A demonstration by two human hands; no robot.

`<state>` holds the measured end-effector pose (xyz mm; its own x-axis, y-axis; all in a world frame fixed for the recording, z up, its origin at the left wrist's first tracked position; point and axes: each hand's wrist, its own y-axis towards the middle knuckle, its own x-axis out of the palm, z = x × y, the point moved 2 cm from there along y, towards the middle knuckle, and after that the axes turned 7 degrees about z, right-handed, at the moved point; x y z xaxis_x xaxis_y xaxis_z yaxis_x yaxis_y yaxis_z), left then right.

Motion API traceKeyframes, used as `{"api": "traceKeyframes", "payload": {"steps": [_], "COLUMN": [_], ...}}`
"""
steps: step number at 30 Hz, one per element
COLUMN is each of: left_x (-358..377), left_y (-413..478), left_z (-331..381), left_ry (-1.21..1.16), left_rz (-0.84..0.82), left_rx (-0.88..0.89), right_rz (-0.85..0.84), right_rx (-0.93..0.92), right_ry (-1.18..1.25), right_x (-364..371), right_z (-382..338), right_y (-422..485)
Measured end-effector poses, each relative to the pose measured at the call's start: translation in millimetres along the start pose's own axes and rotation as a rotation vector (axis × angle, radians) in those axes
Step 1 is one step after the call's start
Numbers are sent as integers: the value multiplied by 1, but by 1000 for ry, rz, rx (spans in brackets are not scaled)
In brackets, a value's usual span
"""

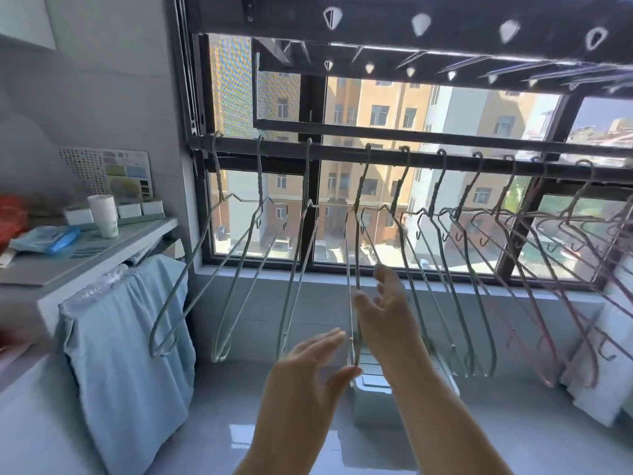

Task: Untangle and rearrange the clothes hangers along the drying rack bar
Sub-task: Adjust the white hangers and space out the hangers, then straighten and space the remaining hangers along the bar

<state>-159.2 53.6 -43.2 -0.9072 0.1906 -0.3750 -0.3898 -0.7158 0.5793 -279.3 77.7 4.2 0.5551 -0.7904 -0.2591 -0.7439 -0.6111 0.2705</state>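
A dark rack bar [342,149] runs across the window. Several green wire hangers hang from it, spaced apart on the left; pink hangers [534,269] crowd together at the right. The fourth green hanger [352,269] hangs edge-on in the middle. My right hand [387,313] is raised beside this hanger's lower part, fingers spread, thumb close to the wire. My left hand [308,375] is lower, open, its thumb tip near the hanger's bottom corner. Neither hand grips anything.
A perforated overhead rack rail [445,25] hangs above. A counter [85,248] at the left carries a white cup [104,214] and blue packets, with blue cloth [130,337] draped over its front. White items [609,354] lean at the right wall. The windowsill [274,279] lies behind the hangers.
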Motion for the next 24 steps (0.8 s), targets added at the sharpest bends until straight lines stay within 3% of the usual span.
{"api": "traceKeyframes", "payload": {"steps": [4,6,8,11,13,18,24], "left_x": [-32,-43,-53,-64,-66,-55,-49], "left_y": [2,2,0,-2,0,3,1], "left_z": [0,-1,-3,-9,-14,-39,-34], "left_ry": [2,30,48,118,179,163,184], "left_rz": [-24,-73,-1,264,351,232,225], "left_rx": [24,31,72,130,128,-76,4], "right_rz": [46,-22,-104,-252,-342,-404,-348], "right_rx": [-322,-352,-352,-281,-162,134,222], "right_ry": [-122,-125,-134,-175,-214,26,304], "right_x": [10,19,28,42,55,83,81], "right_z": [-33,-43,-47,-51,-51,-43,-36], "right_y": [-5,-3,0,4,5,5,6]}}
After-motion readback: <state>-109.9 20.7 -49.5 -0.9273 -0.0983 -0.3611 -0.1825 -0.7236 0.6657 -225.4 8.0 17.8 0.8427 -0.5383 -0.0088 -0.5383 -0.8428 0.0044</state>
